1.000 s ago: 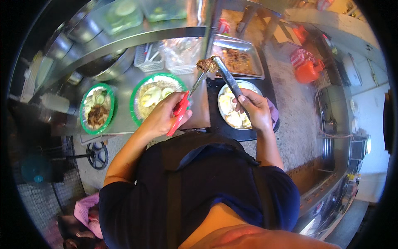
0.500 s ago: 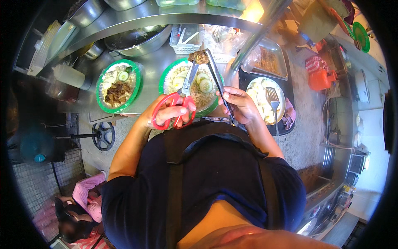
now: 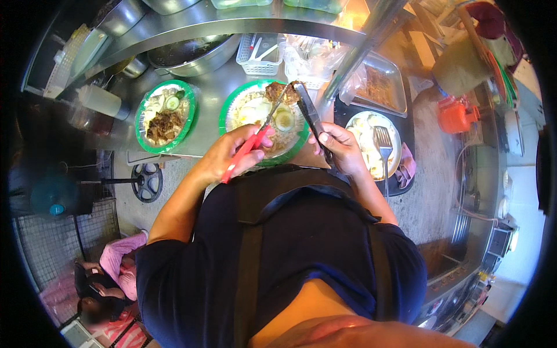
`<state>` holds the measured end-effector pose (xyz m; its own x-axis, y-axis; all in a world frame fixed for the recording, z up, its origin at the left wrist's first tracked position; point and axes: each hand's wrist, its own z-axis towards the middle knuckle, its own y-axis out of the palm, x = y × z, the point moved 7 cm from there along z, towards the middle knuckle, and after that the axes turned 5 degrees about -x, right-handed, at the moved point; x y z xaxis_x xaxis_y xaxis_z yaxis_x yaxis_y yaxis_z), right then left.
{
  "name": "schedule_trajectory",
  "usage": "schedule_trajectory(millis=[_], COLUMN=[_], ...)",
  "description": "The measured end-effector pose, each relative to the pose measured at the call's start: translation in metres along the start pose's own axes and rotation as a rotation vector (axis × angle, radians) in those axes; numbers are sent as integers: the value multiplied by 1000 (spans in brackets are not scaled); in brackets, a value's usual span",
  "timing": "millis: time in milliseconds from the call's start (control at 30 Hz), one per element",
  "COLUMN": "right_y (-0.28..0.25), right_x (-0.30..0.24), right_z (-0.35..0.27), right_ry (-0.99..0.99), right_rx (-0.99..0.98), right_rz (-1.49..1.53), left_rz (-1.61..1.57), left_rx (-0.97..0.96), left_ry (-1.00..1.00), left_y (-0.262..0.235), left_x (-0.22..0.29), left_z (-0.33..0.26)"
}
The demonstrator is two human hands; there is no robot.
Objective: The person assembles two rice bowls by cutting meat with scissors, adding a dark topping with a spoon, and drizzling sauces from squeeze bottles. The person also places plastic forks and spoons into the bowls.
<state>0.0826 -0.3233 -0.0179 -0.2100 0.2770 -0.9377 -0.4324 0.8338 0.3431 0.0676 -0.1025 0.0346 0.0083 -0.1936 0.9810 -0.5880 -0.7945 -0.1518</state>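
My left hand (image 3: 239, 152) is closed round the red handles of a pair of scissors (image 3: 245, 149). Their blades reach up to a browned piece of meat (image 3: 275, 91). In my right hand (image 3: 341, 145) are dark tongs (image 3: 313, 119), whose tips hold that meat above the far rim of a green-edged plate (image 3: 224, 120). Rice, cucumber slices (image 3: 284, 120) and pale egg-like slices lie on this plate. To its left stands a second green-edged plate (image 3: 190, 129) with cut brown meat (image 3: 165, 127), cucumber and rice.
A plate of pale pieces (image 3: 365, 130) with a fork (image 3: 383, 145) is on the black tray at right. Behind it sits a metal tray of brown food (image 3: 380, 87). A white basket (image 3: 259, 65) and a large metal pan (image 3: 194, 58) stand behind the plates. A slanting post (image 3: 354, 58) rises nearby.
The scissors have turned edge-on, and their blades have moved onto the meat. My right hand has shifted slightly right and down with the tongs. The meat is a little lower.
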Motion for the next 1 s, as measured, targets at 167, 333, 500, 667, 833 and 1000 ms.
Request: schedule_trajectory(millis=[167, 333, 500, 667, 833, 1000], right_y=[7, 26, 34, 71, 89, 122], right_x=[-9, -8, 5, 22, 49, 64], right_z=[8, 13, 29, 45, 64, 69], right_ry=[-69, -72, -131, 72, 164, 256], right_rx=[-113, -223, -86, -180, -202, -255], right_rz=[-89, -12, -318, 2, 56, 157], left_rz=[436, 345, 483, 294, 272, 201], left_rx=[305, 409, 604, 652, 667, 715], left_ry=[151, 98, 5, -31, 30, -53], left_y=[-8, -10, -27, -31, -44, -59], left_x=[12, -5, -15, -28, -37, -63], left_z=[-7, -21, -41, -58, -83, -115])
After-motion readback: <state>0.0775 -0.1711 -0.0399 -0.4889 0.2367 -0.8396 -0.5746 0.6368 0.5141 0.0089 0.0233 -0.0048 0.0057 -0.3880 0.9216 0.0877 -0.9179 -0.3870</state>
